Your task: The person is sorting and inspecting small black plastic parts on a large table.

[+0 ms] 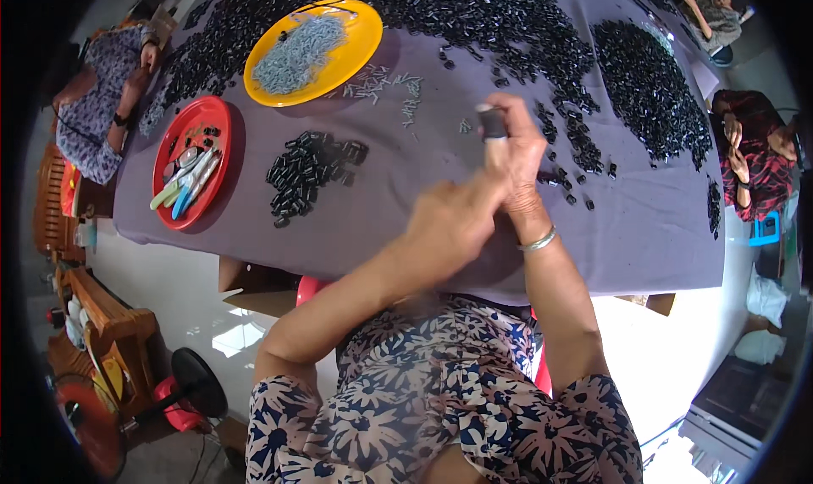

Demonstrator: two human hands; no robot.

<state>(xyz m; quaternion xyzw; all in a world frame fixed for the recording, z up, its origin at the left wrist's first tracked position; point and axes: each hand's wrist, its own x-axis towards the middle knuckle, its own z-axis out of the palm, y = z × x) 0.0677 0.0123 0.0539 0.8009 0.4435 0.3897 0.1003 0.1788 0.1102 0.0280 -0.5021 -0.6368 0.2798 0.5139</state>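
Observation:
Over the near part of the table, my right hand [522, 149], with a silver bangle at its wrist, is closed. At its thumb and fingers stands a short black cylinder [492, 126] with a pale end. My left hand [453, 228] crosses in front and meets the right hand near the thumb. Motion smears the left fingers, so whether they hold anything is unclear. A small heap of short black tubular pieces [296, 177] lies left of my hands. Loose grey pins [410, 101] are scattered beyond them.
A yellow plate [362, 54] bears a pile of grey pins. The red plate [218, 116] holds pen-like tools and small black pieces. Large black heaps [508, 18] cover the far table [381, 230]. Other people sit at the left [97, 103] and right [758, 158].

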